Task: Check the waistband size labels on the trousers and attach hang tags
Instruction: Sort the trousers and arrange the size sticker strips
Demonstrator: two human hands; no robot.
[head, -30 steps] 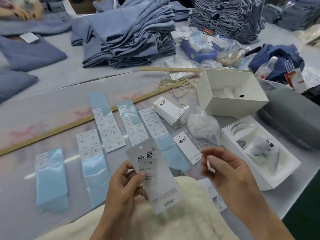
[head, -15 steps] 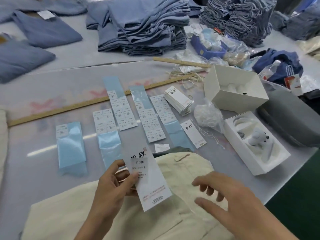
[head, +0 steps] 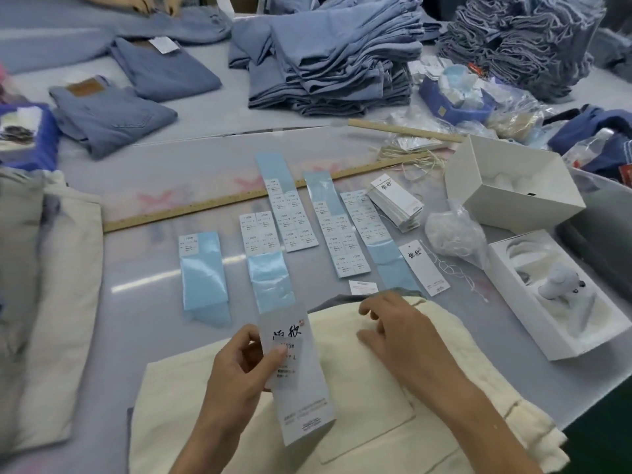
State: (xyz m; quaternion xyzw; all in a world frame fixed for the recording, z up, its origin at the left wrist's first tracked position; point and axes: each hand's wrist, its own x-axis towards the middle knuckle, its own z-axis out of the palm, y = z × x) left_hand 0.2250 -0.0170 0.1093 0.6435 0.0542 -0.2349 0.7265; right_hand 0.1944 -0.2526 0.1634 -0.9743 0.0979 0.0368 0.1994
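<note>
Cream trousers [head: 359,401] lie folded on the table in front of me. My left hand [head: 239,374] pinches a long white hang tag [head: 301,398] with a size sticker marked L, held upright over the trousers. My right hand [head: 393,330] rests on the trousers' top edge with curled fingers touching the cloth near the waistband. Several blue backing strips with size stickers [head: 290,220] lie in rows beyond. A stack of hang tags [head: 395,203] and a single loose hang tag [head: 424,268] sit to the right.
A wooden ruler [head: 239,196] crosses the table. A bag of white strings [head: 455,234], an open white box [head: 513,186] and a tray with a small figure [head: 561,299] stand right. Folded blue jeans [head: 335,53] pile up at the back; more cream trousers [head: 44,285] lie left.
My right hand dropped from chest height onto the trousers' upper edge. The view shifted right and up. My left hand keeps the hang tag, lowered over the cloth.
</note>
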